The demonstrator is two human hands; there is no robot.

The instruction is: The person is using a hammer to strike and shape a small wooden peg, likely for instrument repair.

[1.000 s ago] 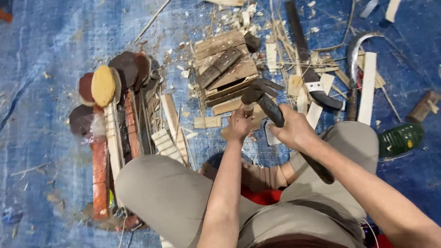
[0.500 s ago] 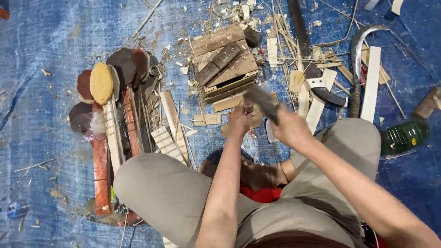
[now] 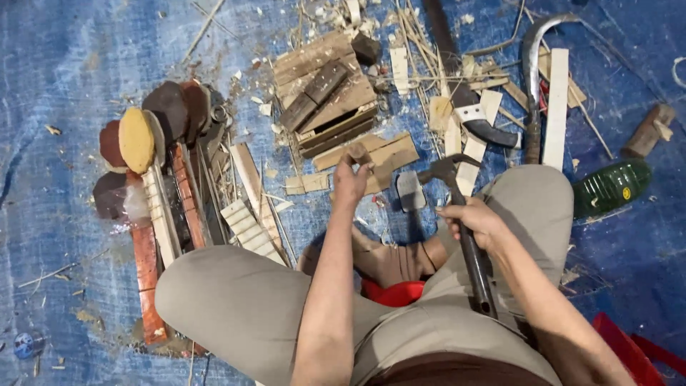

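Observation:
I sit cross-legged on a blue tarp. My left hand pinches a small brown wooden piece and holds it upright over a pale board. In my right hand is the dark handle of a claw hammer. Its grey head hangs just right of the piece, a short way off it and at about its height.
A stack of wooden slats lies just beyond my hands. Carved wooden spoons and ridged sticks lie at the left. A curved sickle, a knife, a green bottle and scattered shavings lie at the right.
My right hand has brought the hammer down from a raised position, so its head is now beside the piece. My left hand has stayed on the piece.

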